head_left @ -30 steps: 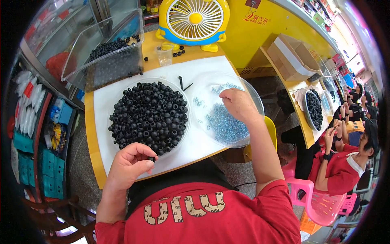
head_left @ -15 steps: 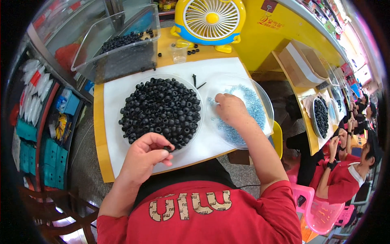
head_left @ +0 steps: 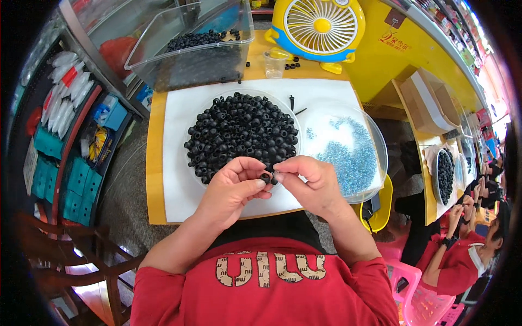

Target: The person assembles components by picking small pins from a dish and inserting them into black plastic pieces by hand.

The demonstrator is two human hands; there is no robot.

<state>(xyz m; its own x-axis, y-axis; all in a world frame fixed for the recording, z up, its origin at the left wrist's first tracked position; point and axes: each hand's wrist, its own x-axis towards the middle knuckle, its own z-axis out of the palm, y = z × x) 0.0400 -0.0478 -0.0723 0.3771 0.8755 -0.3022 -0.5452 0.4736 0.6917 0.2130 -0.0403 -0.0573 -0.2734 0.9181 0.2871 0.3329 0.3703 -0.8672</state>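
Note:
My left hand [head_left: 231,190] pinches a small black hollow cap [head_left: 266,177] between thumb and fingertips, over the near edge of the left dish. Close beside it, my right hand [head_left: 315,185] has thumb and forefinger pressed together at the cap. What sits in the right fingertips is too small to name. A big heap of black hollow caps [head_left: 239,133] fills the round clear dish behind my left hand. To the right, a second clear round dish [head_left: 384,142] holds many tiny pale-blue pieces [head_left: 350,165].
A clear plastic bin [head_left: 190,73] with more black caps stands at the back left. Behind the dishes are a plastic cup [head_left: 274,65], loose caps and a yellow-and-blue fan [head_left: 321,30]. Two dark slim pieces [head_left: 292,103] lie between the dishes. At right, a person [head_left: 462,255] sits beside another table.
My right hand has left the pale-blue pieces and come to my left hand. My left hand keeps its black cap. The view has shifted, so the table appears farther right.

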